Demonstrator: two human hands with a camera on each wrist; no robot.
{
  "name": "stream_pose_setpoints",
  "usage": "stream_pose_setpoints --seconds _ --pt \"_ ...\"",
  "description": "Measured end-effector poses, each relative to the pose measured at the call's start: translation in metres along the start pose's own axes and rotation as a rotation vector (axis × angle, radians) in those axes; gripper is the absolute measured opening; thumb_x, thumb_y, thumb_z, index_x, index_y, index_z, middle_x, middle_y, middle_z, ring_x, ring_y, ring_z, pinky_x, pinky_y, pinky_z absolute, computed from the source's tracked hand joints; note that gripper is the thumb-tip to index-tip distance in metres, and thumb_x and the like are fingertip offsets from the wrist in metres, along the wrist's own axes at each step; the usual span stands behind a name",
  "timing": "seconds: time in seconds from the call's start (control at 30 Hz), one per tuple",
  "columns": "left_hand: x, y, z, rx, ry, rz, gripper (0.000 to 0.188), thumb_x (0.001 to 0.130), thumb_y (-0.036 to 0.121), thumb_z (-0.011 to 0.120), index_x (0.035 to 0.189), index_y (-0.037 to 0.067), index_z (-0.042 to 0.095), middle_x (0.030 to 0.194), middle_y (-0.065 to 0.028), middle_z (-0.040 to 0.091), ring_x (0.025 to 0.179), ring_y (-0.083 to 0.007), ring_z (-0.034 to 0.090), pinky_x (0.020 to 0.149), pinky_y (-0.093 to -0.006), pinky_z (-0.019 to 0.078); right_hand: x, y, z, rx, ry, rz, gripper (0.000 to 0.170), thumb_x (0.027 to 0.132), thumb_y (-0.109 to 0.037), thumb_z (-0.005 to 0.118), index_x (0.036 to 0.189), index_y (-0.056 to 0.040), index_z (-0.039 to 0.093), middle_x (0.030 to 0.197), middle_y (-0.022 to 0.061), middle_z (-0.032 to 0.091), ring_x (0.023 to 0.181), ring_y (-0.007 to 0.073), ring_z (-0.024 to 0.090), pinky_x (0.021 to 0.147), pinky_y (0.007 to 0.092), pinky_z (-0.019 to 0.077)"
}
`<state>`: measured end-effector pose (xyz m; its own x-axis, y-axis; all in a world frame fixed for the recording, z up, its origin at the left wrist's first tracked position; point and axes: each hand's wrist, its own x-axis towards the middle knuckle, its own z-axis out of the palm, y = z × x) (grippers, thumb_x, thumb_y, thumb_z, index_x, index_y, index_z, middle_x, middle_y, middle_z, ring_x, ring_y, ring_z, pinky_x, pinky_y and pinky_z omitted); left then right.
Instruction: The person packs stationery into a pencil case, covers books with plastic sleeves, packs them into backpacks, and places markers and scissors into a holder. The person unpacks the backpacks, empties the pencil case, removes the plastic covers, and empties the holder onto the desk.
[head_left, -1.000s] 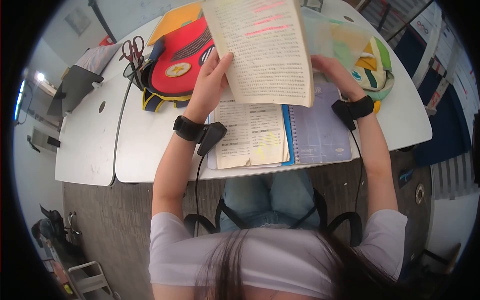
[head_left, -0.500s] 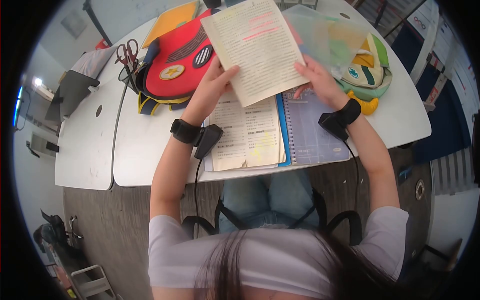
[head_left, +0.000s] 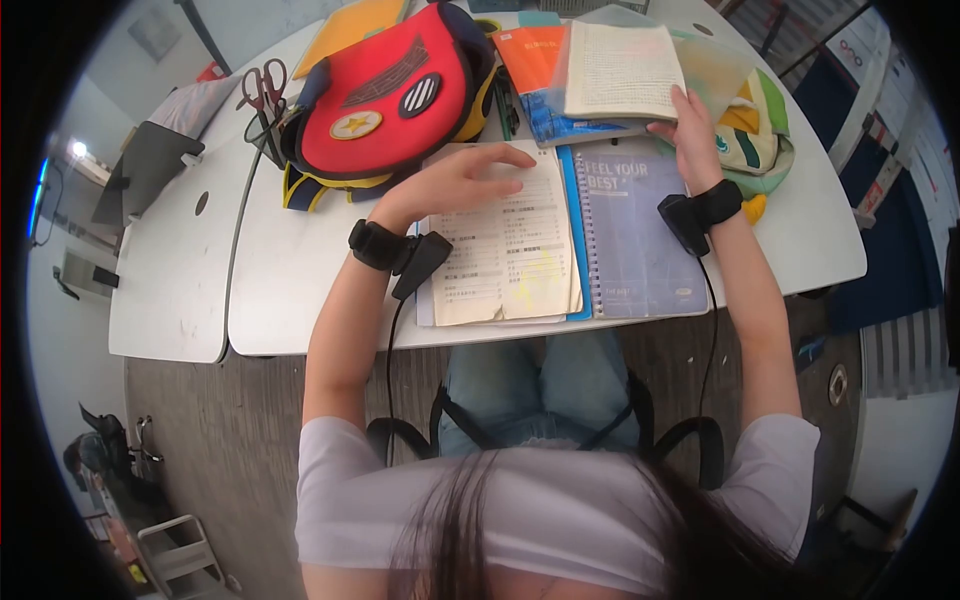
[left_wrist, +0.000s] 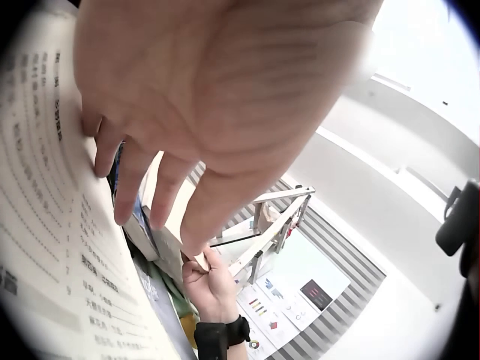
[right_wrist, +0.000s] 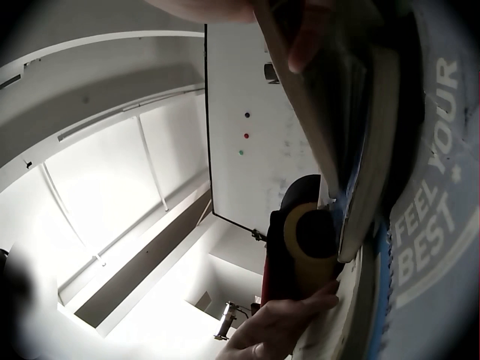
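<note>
My right hand [head_left: 695, 140] grips the right edge of a book with printed text [head_left: 622, 72], thumb on the page. That book overlaps orange and blue books [head_left: 528, 60] at the back. In the right wrist view, the held book [right_wrist: 296, 105] tilts above another thick book [right_wrist: 371, 157]. My left hand [head_left: 455, 182], fingers extended and holding nothing, is over a worn book with a contents page [head_left: 500, 265], which bears yellow highlighter marks. Its palm [left_wrist: 202, 82] fills the top of the left wrist view. To the right lies a purple spiral notebook [head_left: 640, 240].
A red backpack [head_left: 385, 105] stands at the back left, beside a mesh holder with scissors [head_left: 265, 90]. On the right are a green and cream bag [head_left: 765, 140] and a translucent folder [head_left: 715, 60]. The white table's [head_left: 300, 290] front edge runs before the lap.
The book, earlier held between both hands near the middle, has moved back and right over the orange and blue books. My left hand has let go of it and come down over the contents page.
</note>
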<state>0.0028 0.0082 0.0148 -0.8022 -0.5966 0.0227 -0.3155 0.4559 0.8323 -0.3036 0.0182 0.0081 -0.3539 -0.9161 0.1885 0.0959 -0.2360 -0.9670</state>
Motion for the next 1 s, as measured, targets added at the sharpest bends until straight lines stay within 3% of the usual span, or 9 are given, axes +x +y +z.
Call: stream_pose_setpoints --seconds 0.07,0.23,0.3,0.37,0.5,0.7,0.8,0.87,1.0 --pt "0.002 -0.006 -0.002 0.205 0.06 0.004 0.039 0.082 0.027 0.061 0.116 0.01 0.054 0.119 -0.0092 0.051 0.111 -0.0219 0.048 0.094 -0.0302 0.0368 0.0 0.001 0.001 0.003 -0.009 0.014 0.03 0.091 -0.026 0.048 0.112 -0.0041 0.049 0.101 0.0037 0.058 0.083 0.0095 0.056 0.061 0.0226 0.0478" --pt "-0.002 0.001 -0.005 0.26 0.088 -0.115 0.041 0.079 0.024 0.064 0.116 0.011 0.053 0.131 -0.0129 0.042 0.12 -0.0241 0.042 0.1 -0.0314 0.0313 0.01 0.005 -0.008 -0.041 -0.004 0.04 0.036 0.085 -0.024 0.057 0.115 -0.0057 0.048 0.098 0.0014 0.057 0.076 0.0072 0.051 0.055 0.0194 0.0402" --pt "-0.002 -0.001 -0.005 0.257 0.094 -0.127 0.042 0.078 0.024 0.065 0.116 0.012 0.053 0.134 -0.0138 0.039 0.122 -0.0249 0.041 0.1 -0.032 0.0308 0.011 0.002 -0.008 -0.006 -0.035 0.001 0.049 0.081 -0.021 0.062 0.121 0.0 0.042 0.103 0.0062 0.055 0.074 0.0093 0.052 0.048 0.0189 0.0381" --pt "-0.002 -0.008 -0.004 0.327 0.133 -0.133 0.044 0.076 0.022 0.067 0.116 0.013 0.053 0.137 -0.0159 0.037 0.124 -0.0261 0.039 0.101 -0.0322 0.0297 0.007 -0.003 -0.004 0.001 -0.048 -0.058 0.054 0.08 -0.02 0.063 0.124 0.0002 0.04 0.103 0.0061 0.054 0.075 0.0093 0.052 0.05 0.0189 0.0391" --pt "-0.003 -0.009 -0.004 0.433 0.171 -0.076 0.046 0.073 0.023 0.068 0.115 0.011 0.054 0.126 -0.0106 0.047 0.111 -0.025 0.05 0.094 -0.0308 0.0377 -0.001 -0.008 0.008 -0.023 -0.103 -0.222 0.065 0.078 -0.017 0.066 0.131 0.0005 0.033 0.099 0.0052 0.053 0.078 0.009 0.051 0.053 0.0196 0.0417" --pt "-0.004 -0.006 -0.009 0.345 0.17 -0.104 0.046 0.072 0.021 0.067 0.115 0.009 0.054 0.117 -0.0123 0.055 0.106 -0.0251 0.054 0.09 -0.0311 0.0406 0.007 -0.002 0.0 -0.081 -0.106 -0.199 0.059 0.08 -0.013 0.065 0.129 0.0028 0.037 0.086 0.0033 0.054 0.07 0.0075 0.051 0.053 0.0202 0.043" --pt "-0.008 -0.006 -0.012 0.364 0.254 -0.103 0.045 0.071 0.021 0.066 0.113 0.007 0.054 0.11 -0.0135 0.058 0.101 -0.0267 0.056 0.087 -0.0318 0.043 0.012 0.001 -0.007 -0.043 -0.079 -0.19 0.054 0.081 -0.011 0.064 0.127 0.0034 0.04 0.077 0.0019 0.053 0.064 0.0068 0.05 0.052 0.0202 0.0427" --pt "-0.01 -0.007 -0.014 0.417 0.381 -0.281 0.044 0.071 0.018 0.066 0.111 0.004 0.055 0.106 -0.0116 0.06 0.101 -0.0248 0.057 0.087 -0.0296 0.0419 0.011 0.001 -0.006 -0.034 -0.068 -0.183 0.053 0.081 -0.01 0.063 0.127 0.0034 0.04 0.075 0.0016 0.053 0.062 0.0067 0.05 0.052 0.0203 0.0427" --pt "-0.012 -0.021 -0.02 0.47 0.463 -0.233 0.044 0.069 0.019 0.067 0.109 0.004 0.056 0.103 -0.0125 0.061 0.098 -0.026 0.058 0.084 -0.0295 0.0433 0.005 -0.002 -0.003 -0.025 -0.053 -0.176 0.049 0.082 -0.008 0.062 0.126 0.0027 0.042 0.073 0.0006 0.052 0.062 0.0064 0.05 0.051 0.0202 0.0426"
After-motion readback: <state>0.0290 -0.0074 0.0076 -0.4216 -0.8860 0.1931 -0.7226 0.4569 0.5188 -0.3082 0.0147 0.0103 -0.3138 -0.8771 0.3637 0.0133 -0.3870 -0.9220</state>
